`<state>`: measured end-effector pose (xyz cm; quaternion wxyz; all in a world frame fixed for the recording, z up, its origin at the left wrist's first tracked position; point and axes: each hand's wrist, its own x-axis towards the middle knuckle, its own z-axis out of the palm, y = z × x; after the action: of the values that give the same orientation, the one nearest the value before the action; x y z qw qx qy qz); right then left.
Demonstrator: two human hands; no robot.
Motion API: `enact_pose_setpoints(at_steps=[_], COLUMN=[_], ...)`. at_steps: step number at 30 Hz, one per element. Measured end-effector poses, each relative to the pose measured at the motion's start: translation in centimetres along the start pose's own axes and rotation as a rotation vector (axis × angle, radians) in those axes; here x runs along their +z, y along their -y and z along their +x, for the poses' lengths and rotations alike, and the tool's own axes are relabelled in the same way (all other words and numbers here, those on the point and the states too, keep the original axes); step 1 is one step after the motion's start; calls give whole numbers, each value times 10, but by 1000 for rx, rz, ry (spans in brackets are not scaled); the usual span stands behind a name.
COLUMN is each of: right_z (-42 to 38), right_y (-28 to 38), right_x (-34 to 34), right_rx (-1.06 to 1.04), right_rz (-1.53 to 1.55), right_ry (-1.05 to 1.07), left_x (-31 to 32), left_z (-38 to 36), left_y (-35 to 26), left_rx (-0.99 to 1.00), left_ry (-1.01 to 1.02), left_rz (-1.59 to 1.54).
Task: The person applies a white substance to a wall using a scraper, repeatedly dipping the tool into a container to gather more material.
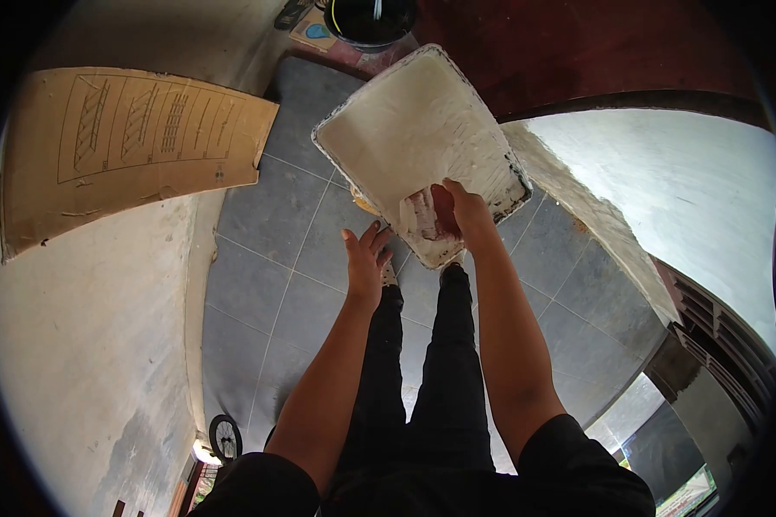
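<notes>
A large rectangular tray (pixel 340 110) with a crusted rim holds smooth, off-white paste (pixel 405 121). At its near end, my right hand (pixel 467 209) is closed on a reddish flat scraper (pixel 444 214). White paste is smeared over the scraper's left part, and its exact shape is partly hidden by the hand and the paste. My left hand (pixel 367 258) holds nothing; its fingers are apart beside the tray's near left edge. A small yellowish thing (pixel 364 202) shows from under the tray's left edge, mostly covered.
My feet and dark trousers are just below the tray on grey floor tiles (pixel 267 233). A printed cardboard sheet (pixel 147 138) leans at the left wall. A black basin (pixel 371 30) stands beyond the tray. A white-smeared wall (pixel 664 172) rises at right; a wheel (pixel 226 438) shows lower left.
</notes>
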<state>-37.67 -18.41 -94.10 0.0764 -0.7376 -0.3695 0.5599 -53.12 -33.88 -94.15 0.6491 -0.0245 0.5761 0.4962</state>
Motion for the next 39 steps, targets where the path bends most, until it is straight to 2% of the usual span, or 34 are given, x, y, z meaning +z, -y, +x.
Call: enact_pose_setpoints(at_steps=[2,5,9,11,14,17,21,23,27,29,33,35,39], right_z=[13,-17,-37,-43,-43,-50,-50,-45,-47,-32,-47,-57,-58], right_y=[-20,-3,-1,-1,-6,-8,-16,-20,-23,-42,-29,-25,-24], right_x=[-2,-13,-22,-24,-16,-22,-24,-19,-21,-16,-10,-17,-18], right_rx=[124,231,170,91,172,124,73,131,-11,1,3,34,83], right_rz=[285,440,597,748,798,922,880,749,825,565,736,797,929], right_ry=[79,131,219,281,159,208,188,4,63,10,-104,32,81], left_x=[-3,-3,-4,-6,-1,5,10,12,12,10,10,11,17], left_z=[3,2,0,-1,-4,-8,-13,-14,-16,-16,-17,-20,-22], left_y=[3,4,5,5,0,-6,-11,-11,-12,-8,-6,-7,-8], left_rx=[-2,4,98,141,209,255,315,312,321,320,338,342,360], left_ry=[-39,-131,-235,-223,-215,-203,-187,-200,-218,-228,-233,-230,-226], left_rz=[-2,6,46,61,97,130,182,172,162,152,145,160,171])
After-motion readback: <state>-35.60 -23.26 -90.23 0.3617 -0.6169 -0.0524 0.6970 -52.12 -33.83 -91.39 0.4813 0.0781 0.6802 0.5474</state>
